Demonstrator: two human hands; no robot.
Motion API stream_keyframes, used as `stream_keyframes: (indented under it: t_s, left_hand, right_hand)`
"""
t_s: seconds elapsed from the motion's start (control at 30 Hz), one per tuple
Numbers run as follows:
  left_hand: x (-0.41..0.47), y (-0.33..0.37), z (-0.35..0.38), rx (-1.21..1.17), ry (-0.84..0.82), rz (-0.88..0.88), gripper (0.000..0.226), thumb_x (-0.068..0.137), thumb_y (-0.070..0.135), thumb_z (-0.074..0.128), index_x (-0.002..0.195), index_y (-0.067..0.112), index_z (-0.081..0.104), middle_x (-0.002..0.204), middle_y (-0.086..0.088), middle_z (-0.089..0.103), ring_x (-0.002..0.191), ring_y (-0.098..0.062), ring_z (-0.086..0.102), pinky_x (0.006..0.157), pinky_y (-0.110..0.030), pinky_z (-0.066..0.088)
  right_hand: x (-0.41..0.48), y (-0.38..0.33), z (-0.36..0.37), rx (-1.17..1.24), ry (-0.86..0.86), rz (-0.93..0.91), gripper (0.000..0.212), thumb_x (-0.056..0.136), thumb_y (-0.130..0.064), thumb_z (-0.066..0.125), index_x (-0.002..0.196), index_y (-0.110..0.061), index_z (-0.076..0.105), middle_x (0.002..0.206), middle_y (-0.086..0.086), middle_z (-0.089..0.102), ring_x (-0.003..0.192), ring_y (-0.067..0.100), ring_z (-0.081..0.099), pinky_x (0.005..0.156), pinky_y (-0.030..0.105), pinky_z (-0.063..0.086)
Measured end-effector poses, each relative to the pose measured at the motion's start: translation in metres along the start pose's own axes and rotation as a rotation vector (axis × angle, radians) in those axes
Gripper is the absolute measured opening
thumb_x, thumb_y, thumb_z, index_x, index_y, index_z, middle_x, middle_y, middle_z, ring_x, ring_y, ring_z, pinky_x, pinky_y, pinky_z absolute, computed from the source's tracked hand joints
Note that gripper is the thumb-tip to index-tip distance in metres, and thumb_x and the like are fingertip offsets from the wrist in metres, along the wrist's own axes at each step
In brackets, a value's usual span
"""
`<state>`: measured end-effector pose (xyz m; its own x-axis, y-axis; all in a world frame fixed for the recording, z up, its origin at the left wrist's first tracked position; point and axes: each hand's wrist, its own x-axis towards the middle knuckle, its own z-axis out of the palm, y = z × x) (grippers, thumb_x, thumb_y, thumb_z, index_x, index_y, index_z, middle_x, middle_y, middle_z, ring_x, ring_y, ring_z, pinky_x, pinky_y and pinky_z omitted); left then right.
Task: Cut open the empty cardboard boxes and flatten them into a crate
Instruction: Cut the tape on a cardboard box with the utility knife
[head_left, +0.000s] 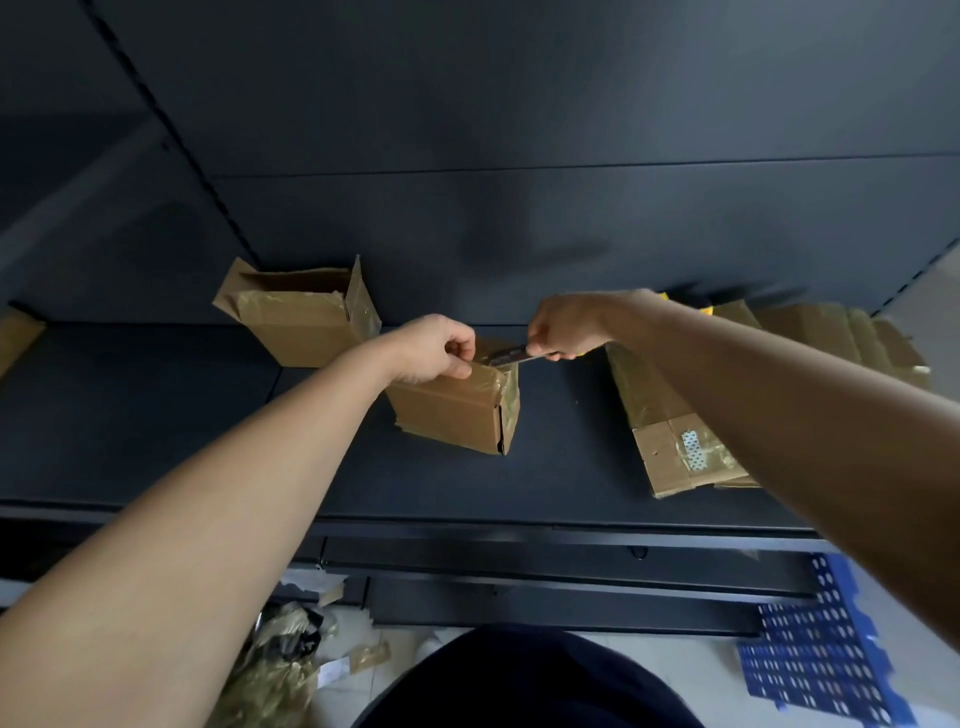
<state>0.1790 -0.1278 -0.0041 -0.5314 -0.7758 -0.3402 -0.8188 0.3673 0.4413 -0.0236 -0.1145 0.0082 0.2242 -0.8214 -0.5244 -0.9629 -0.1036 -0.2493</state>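
A small taped cardboard box (457, 410) stands in the middle of a dark shelf (208, 441). My left hand (431, 351) grips the box's top left edge with curled fingers. My right hand (563, 327) holds a utility knife (511, 356), and its blade lies across the taped top of this box. An opened box (306, 322) with raised flaps stands behind on the left. To the right lies a long taped box (670, 431), partly hidden by my right forearm.
More flattened cardboard (841, 338) lies at the far right of the shelf. A blue perforated crate (815, 660) sits on the floor at lower right. Crumpled tape and scraps (280, 670) litter the floor at lower left. A dark back panel rises behind the shelf.
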Motion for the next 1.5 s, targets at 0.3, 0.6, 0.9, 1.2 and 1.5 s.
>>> stream_keyframes:
  t_s: [0.3, 0.6, 0.9, 1.2, 1.5]
  left_hand:
    - [0.0, -0.002, 0.001, -0.001, 0.027, -0.002, 0.018, 0.087, 0.019, 0.065, 0.075, 0.028, 0.057, 0.084, 0.008, 0.054, 0.075, -0.007, 0.049, 0.059, -0.024, 0.037]
    - [0.004, 0.002, -0.006, -0.099, 0.116, 0.008, 0.018, 0.088, 0.026, 0.062, 0.074, 0.015, 0.063, 0.073, 0.004, 0.056, 0.069, -0.015, 0.052, 0.061, -0.028, 0.042]
    - [0.008, 0.011, -0.026, 0.124, -0.111, -0.05, 0.049, 0.082, 0.019, 0.072, 0.128, 0.03, 0.058, 0.122, 0.002, 0.054, 0.104, -0.016, 0.051, 0.088, -0.03, 0.041]
    - [0.01, 0.009, -0.013, 0.228, 0.031, 0.029, 0.045, 0.073, 0.051, 0.073, 0.112, 0.029, 0.067, 0.115, 0.004, 0.064, 0.098, -0.018, 0.058, 0.077, -0.033, 0.047]
    - [0.003, 0.011, -0.021, 0.417, -0.083, 0.078, 0.05, 0.084, 0.028, 0.069, 0.131, 0.028, 0.055, 0.133, 0.001, 0.054, 0.112, -0.023, 0.056, 0.091, -0.038, 0.05]
  right_hand:
    - [-0.004, -0.01, -0.003, -0.06, -0.109, -0.005, 0.03, 0.094, -0.028, 0.048, 0.079, -0.007, 0.064, 0.066, 0.004, 0.058, 0.062, 0.017, 0.05, 0.061, 0.026, 0.04]
    - [-0.014, 0.012, 0.02, 0.318, -0.14, 0.065, 0.036, 0.099, -0.03, 0.044, 0.072, -0.01, 0.057, 0.06, 0.004, 0.06, 0.055, 0.018, 0.059, 0.065, 0.032, 0.053]
    - [-0.029, 0.026, 0.045, 0.262, 0.238, 0.011, 0.031, 0.095, -0.047, 0.043, 0.078, -0.026, 0.058, 0.064, -0.002, 0.058, 0.049, 0.013, 0.063, 0.059, 0.026, 0.048]
    - [-0.047, 0.025, 0.059, 0.335, 0.245, 0.039, 0.028, 0.097, -0.048, 0.038, 0.089, -0.038, 0.062, 0.102, -0.009, 0.06, 0.101, 0.017, 0.055, 0.091, 0.034, 0.041]
    - [-0.059, 0.018, 0.073, 0.241, 0.32, 0.095, 0.033, 0.09, -0.053, 0.049, 0.109, -0.033, 0.069, 0.094, -0.012, 0.061, 0.099, 0.013, 0.056, 0.086, 0.028, 0.044]
